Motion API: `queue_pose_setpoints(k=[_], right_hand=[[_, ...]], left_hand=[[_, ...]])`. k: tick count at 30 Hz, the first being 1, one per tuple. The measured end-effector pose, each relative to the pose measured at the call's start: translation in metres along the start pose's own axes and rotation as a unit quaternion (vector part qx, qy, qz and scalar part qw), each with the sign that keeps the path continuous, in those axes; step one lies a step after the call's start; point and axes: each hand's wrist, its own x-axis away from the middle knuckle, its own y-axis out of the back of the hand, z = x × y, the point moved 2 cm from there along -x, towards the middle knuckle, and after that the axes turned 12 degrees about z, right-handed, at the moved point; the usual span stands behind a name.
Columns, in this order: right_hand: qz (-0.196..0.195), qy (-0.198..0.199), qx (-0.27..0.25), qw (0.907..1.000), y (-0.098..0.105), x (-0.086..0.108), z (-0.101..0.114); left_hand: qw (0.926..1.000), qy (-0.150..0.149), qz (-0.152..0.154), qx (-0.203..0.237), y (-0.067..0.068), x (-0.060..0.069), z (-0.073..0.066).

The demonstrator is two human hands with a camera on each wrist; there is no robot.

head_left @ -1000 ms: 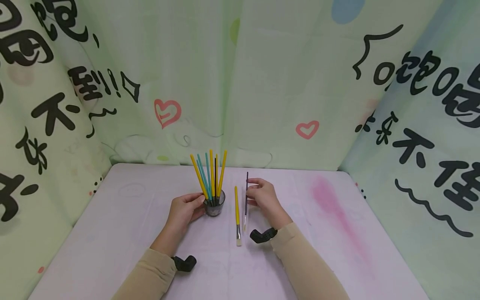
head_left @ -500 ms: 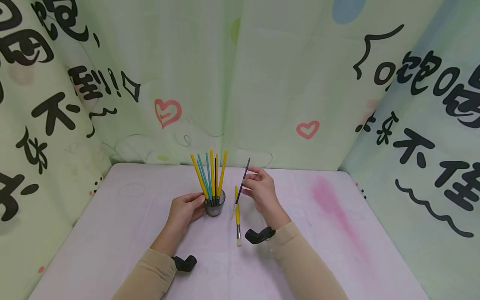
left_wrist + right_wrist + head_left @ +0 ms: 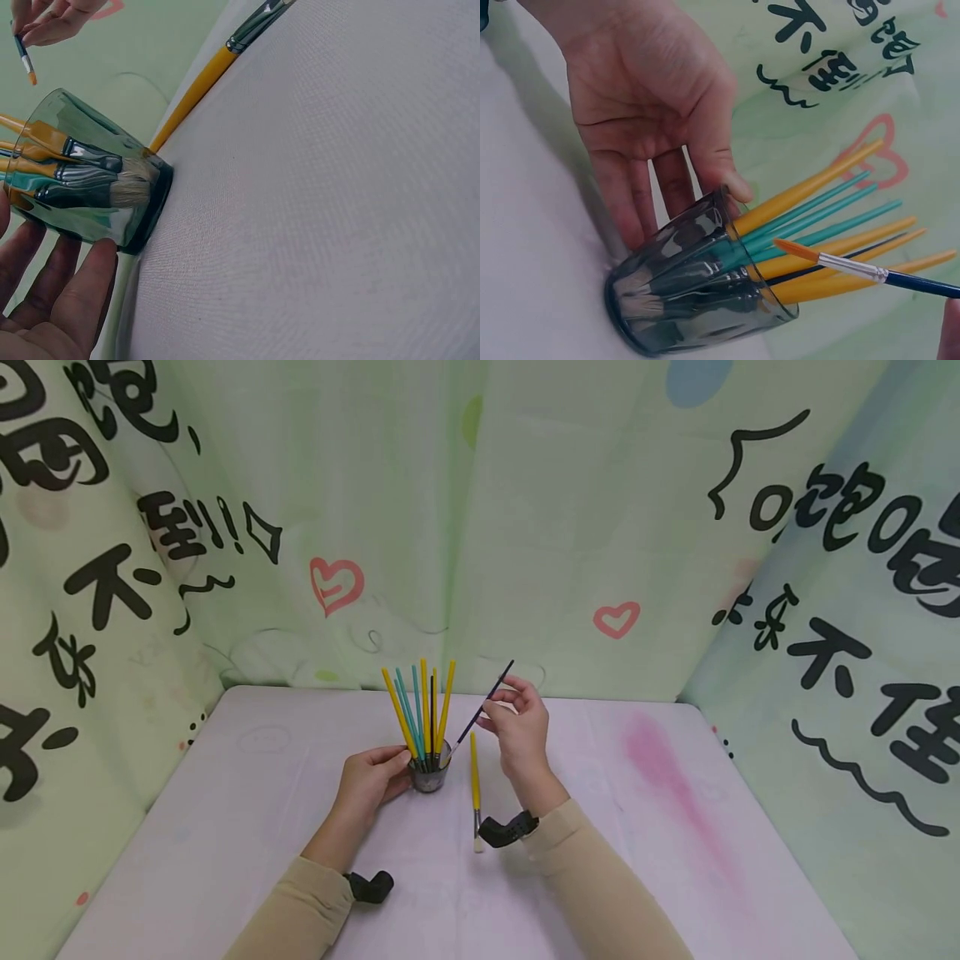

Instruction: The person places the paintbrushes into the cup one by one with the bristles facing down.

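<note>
My left hand (image 3: 363, 785) holds the side of a smoky glass cup (image 3: 427, 782), its thumb at the rim. Several yellow, teal and dark paintbrushes (image 3: 810, 217) stand in the cup, bristles down. My right hand (image 3: 522, 735) pinches a thin dark-blue paintbrush (image 3: 472, 722) by its handle, tilted with the bristles toward the cup. In the right wrist view its orange-brown bristles (image 3: 795, 250) overlap the handles in the cup; in the left wrist view the tip is outside, apart from the rim. A yellow flat paintbrush (image 3: 475, 772) lies on the table right of the cup.
The table (image 3: 187, 827) has a pale pinkish cloth with a pink stain (image 3: 667, 768) at the right. Pale green curtains (image 3: 525, 527) printed with black characters and red hearts stand behind and at both sides. Black wrist cameras (image 3: 369, 887) sit on both wrists.
My right hand has lifted the dark-blue paintbrush and brought it left toward the cup, tilting it so that its bristles point at the rim. My left hand has stayed at the cup.
</note>
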Motion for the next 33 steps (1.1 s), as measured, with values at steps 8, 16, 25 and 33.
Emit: queue_pose_setpoints(k=[8,16,25,33], right_hand=[[0.027,0.029,0.068,0.9969,-0.01,0.001,-0.01],[0.055,0.028,0.109,0.9921,-0.018,0.003,-0.022],[0.068,0.015,0.135,0.9884,-0.02,0.004,-0.03],[0.074,0.006,0.15,0.9859,-0.018,0.002,-0.039]], left_hand=[[1.0,0.004,-0.002,0.002,0.0,-0.001,0.001],[1.0,-0.001,-0.001,0.002,0.001,-0.002,0.002],[1.0,0.0,-0.002,0.004,0.001,-0.002,0.004],[1.0,-0.004,-0.002,0.008,0.001,-0.002,0.003]])
